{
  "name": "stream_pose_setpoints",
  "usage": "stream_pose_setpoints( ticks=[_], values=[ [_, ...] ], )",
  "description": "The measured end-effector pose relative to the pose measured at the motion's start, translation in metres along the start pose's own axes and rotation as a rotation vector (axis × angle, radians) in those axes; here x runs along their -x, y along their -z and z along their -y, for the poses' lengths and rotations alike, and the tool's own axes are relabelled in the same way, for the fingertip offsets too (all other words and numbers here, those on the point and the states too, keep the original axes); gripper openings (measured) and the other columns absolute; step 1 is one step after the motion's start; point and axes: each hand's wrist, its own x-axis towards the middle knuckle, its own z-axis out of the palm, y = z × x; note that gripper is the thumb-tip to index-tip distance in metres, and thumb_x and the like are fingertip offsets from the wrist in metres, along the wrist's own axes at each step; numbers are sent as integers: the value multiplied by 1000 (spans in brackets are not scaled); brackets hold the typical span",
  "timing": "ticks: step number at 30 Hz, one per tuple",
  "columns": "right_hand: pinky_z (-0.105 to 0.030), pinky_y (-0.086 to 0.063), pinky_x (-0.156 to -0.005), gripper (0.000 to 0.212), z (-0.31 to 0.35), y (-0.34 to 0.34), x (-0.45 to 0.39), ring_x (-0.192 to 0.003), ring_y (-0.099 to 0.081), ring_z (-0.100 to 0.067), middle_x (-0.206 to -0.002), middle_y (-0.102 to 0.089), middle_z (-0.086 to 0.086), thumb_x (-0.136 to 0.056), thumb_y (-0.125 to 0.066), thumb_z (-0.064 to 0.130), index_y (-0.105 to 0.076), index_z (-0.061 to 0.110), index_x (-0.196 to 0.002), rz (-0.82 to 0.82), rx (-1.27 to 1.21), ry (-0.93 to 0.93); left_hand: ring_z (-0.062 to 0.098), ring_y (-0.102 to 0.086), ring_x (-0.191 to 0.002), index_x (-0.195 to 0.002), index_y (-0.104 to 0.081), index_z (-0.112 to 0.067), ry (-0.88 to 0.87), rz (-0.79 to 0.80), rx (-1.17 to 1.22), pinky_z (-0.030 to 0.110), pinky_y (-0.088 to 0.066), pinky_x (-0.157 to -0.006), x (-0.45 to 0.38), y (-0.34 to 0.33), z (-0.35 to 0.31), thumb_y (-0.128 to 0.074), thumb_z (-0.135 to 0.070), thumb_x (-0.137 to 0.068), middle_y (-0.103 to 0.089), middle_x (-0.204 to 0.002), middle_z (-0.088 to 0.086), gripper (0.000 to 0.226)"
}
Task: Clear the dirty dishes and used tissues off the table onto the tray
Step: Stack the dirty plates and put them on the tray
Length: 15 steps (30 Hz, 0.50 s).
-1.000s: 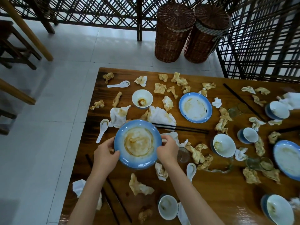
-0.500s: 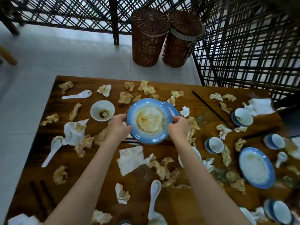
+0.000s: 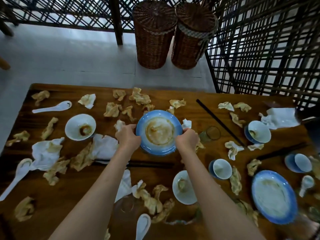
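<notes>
Head view shows the left hand and the right hand grasping with curled fingers the opposite rims of a blue plate (stained brown inside) over the wooden surface, among crumpled tissues.

I see two bare forearms, no sleeves in view, nothing worn at wrists. Left hand at approx 10 o'clock of frame centre, right hand approx 2 o'clock; no rings, no gloves.
</notes>
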Motion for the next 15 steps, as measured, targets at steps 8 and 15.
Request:
stream_pose_setpoints(
  ticks=[8,15],
  values=[
    [-20,-40,-51,13,-7,-13,-4,-74,-54,-15,-97,-65,-8,-85,-63,7,-61,6,-98,62,-54,-39,13,-53,-85,-106,-65,-12,8,-45,-6,24,-41,-67,-2,-5,-1,-60,4,-79,-63,-95,1,32],
    [-28,-52,-65,30,-7,-11,-6,-88,-59,-18,-105,-61,-4,-85,-61,7,-54,11,-114,138,-140,-86,18,-56,-103,-123,-58,-13,96,24,94,25,-43,-73,-8,-5,10,-61,3,-79,-62,-113,2,48]
  ],
)
